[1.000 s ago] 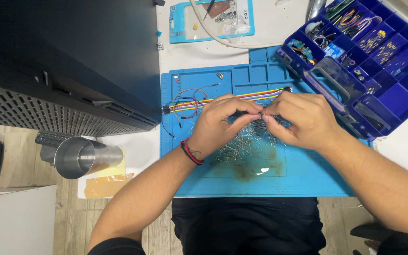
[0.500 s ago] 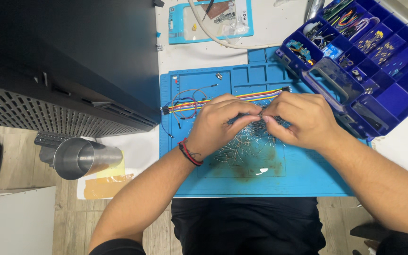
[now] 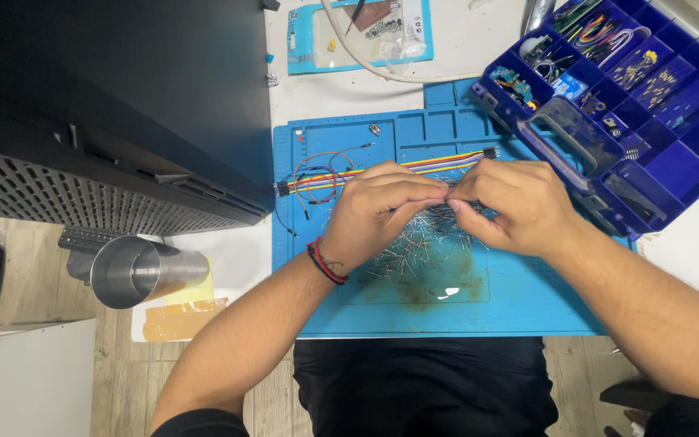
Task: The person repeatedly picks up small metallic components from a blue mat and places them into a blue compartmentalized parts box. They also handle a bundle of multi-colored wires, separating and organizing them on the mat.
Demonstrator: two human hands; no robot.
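Note:
My left hand (image 3: pixel 378 212) and my right hand (image 3: pixel 511 202) meet fingertip to fingertip over the blue work mat (image 3: pixel 527 307). Both pinch something very small between them; it looks like a thin metal lead, but it is too small to tell. Under the hands lies a heap of thin metal wire pieces (image 3: pixel 414 247). A multicoloured ribbon of jumper wires (image 3: pixel 438 164) runs across the mat just beyond my fingers. A red and black band sits on my left wrist.
A blue compartment box (image 3: pixel 649 97) with small parts stands open at the right. A large black case (image 3: pixel 107 105) fills the left. A metal cylinder (image 3: pixel 143 271) lies at the table's left edge. A blue-backed package (image 3: pixel 357 32) and a white cable (image 3: pixel 382 69) lie behind the mat.
Both hands stay pinched together over the wire heap; only slight finger movement shows.

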